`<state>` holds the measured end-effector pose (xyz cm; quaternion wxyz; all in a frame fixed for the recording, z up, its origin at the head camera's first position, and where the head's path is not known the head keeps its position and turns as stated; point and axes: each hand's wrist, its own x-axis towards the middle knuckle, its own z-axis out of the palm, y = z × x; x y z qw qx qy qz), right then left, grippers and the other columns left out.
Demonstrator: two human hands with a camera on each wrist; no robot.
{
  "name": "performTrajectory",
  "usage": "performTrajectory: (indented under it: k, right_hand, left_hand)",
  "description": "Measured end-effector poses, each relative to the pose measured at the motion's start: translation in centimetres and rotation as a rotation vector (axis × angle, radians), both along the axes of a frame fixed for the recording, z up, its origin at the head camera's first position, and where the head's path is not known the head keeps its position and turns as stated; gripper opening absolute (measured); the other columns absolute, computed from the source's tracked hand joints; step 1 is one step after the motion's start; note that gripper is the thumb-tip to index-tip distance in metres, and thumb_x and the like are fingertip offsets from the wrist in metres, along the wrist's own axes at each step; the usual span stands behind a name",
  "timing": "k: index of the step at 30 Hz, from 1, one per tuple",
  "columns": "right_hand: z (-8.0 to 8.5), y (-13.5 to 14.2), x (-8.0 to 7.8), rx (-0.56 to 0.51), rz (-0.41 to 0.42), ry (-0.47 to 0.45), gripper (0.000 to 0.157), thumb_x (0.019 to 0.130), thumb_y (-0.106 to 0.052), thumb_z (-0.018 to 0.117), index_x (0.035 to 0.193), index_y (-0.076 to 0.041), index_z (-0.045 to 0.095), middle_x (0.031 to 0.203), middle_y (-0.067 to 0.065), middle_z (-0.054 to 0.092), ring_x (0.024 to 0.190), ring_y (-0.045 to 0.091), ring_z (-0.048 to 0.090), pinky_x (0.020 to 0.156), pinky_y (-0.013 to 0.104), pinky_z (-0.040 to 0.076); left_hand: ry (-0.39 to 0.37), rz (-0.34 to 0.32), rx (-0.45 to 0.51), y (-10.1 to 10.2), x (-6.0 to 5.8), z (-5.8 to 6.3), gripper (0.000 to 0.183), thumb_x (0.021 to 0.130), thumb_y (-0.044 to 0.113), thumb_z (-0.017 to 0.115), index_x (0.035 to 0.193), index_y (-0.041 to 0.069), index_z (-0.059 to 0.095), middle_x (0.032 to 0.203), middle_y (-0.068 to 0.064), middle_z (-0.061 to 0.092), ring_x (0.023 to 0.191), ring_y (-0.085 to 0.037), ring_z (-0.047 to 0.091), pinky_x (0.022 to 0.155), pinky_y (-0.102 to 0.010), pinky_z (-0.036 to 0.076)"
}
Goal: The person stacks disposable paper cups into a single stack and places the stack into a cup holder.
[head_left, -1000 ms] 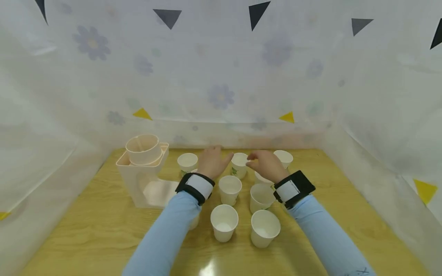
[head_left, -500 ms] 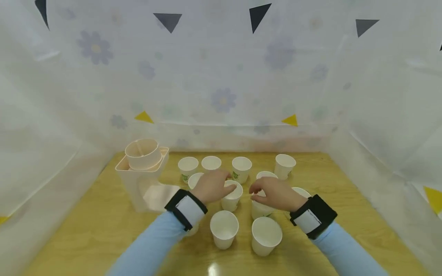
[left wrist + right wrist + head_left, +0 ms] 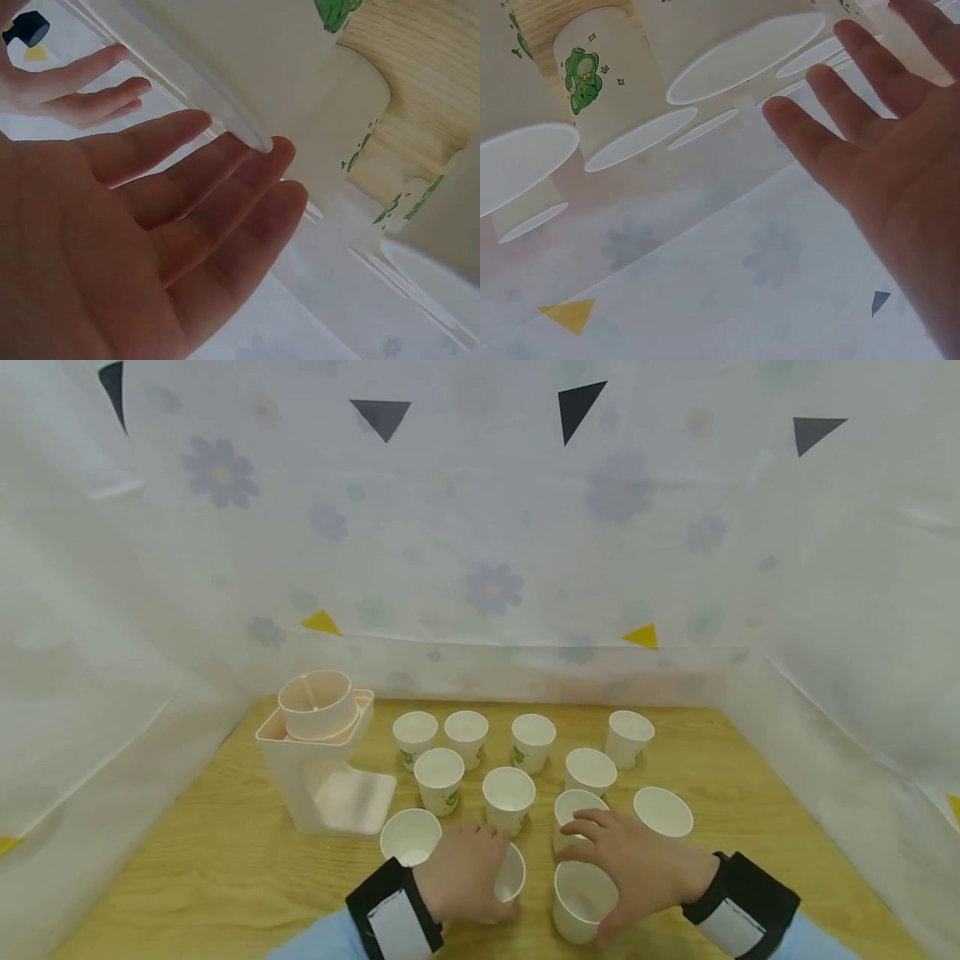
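Several white paper cups stand upright on the table, some printed with green figures. My left hand is over a front-row paper cup, partly covering it. In the left wrist view, its fingers are slightly bent by a cup's rim, apparently touching it. My right hand is spread beside the front right paper cup, its thumb near that cup's side. Its fingers reach over the paper cup behind. Spread fingers appear near cup rims in the right wrist view; contact is unclear.
A cream plastic stand with a round holder on top stands at the left. More cups fill the back and middle, one at the right. White patterned curtains enclose the wooden table.
Both hands have drawn back from the rear cups toward the front row, and their fingers have spread. Cups earlier behind the hands now show. The head view has shifted slightly.
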<state>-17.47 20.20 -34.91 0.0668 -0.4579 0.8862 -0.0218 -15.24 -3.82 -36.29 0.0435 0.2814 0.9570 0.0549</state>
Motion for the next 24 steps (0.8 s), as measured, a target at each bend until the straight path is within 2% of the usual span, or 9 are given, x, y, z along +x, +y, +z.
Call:
performTrajectory:
  k: [4,9,12,15,19,22,24]
  right_hand:
    - [-0.1,0.2,0.1,0.011,-0.008,-0.024,0.077,0.059,-0.060,0.074,0.123,-0.021,0.059,0.133,0.010,0.054,0.126,0.036,0.040,0.096,0.061,0.039]
    - [-0.3,0.2,0.0,-0.013,0.027,0.035,0.070,0.058,-0.048,0.080,0.119,-0.019,0.059,0.133,0.010,0.053,0.128,0.037,0.038,0.095,0.061,0.041]
    - [-0.3,0.2,0.1,-0.025,0.033,0.067,0.069,0.056,-0.045,0.081,0.116,-0.017,0.059,0.133,0.011,0.052,0.129,0.038,0.037,0.095,0.061,0.041]
    - [0.0,0.5,0.2,-0.054,0.051,0.091,0.067,0.058,-0.043,0.080,0.116,-0.016,0.059,0.130,0.009,0.054,0.127,0.038,0.038,0.094,0.060,0.041]
    - [1.0,1.0,0.3,-0.099,0.082,0.139,0.065,0.061,-0.043,0.078,0.117,-0.016,0.058,0.117,-0.001,0.058,0.118,0.027,0.046,0.094,0.053,0.042]
    - [2.1,1.3,0.4,-0.122,0.078,0.177,0.064,0.062,-0.045,0.077,0.117,-0.018,0.058,0.109,-0.009,0.057,0.107,0.016,0.047,0.093,0.046,0.043]
    - [2.7,1.5,0.5,-0.136,0.062,0.190,0.064,0.062,-0.044,0.077,0.117,-0.017,0.059,0.108,-0.010,0.057,0.104,0.014,0.047,0.090,0.044,0.044]
  left_hand:
    - [0.003,0.005,0.038,0.2,0.1,-0.3,0.059,0.065,0.048,0.074,0.108,0.008,0.060,0.095,-0.004,0.064,0.085,-0.018,0.056,0.070,-0.031,0.052]
    - [-0.015,0.024,0.110,0.5,0.5,-0.7,0.063,0.065,0.045,0.075,0.113,0.007,0.059,0.099,-0.005,0.062,0.089,-0.019,0.055,0.067,-0.030,0.052]
    - [-0.001,0.018,0.155,0.8,0.9,-1.2,0.064,0.066,0.043,0.076,0.116,0.007,0.058,0.103,-0.006,0.061,0.092,-0.019,0.054,0.069,-0.030,0.052]
    - [0.044,0.007,0.181,1.3,1.2,-1.7,0.064,0.065,0.042,0.076,0.116,0.005,0.058,0.106,-0.007,0.062,0.095,-0.020,0.054,0.073,-0.029,0.053]
    - [0.058,0.006,0.211,1.9,1.5,-2.3,0.066,0.066,0.039,0.075,0.119,0.004,0.057,0.112,-0.009,0.062,0.101,-0.022,0.053,0.081,-0.031,0.052]
    - [0.031,0.018,0.250,2.2,1.5,-2.6,0.067,0.068,0.037,0.074,0.122,0.002,0.055,0.115,-0.011,0.060,0.104,-0.023,0.052,0.086,-0.032,0.051]
    - [0.021,0.032,0.286,2.3,1.6,-2.9,0.069,0.069,0.037,0.074,0.124,0.001,0.053,0.115,-0.012,0.060,0.104,-0.024,0.051,0.086,-0.033,0.051]
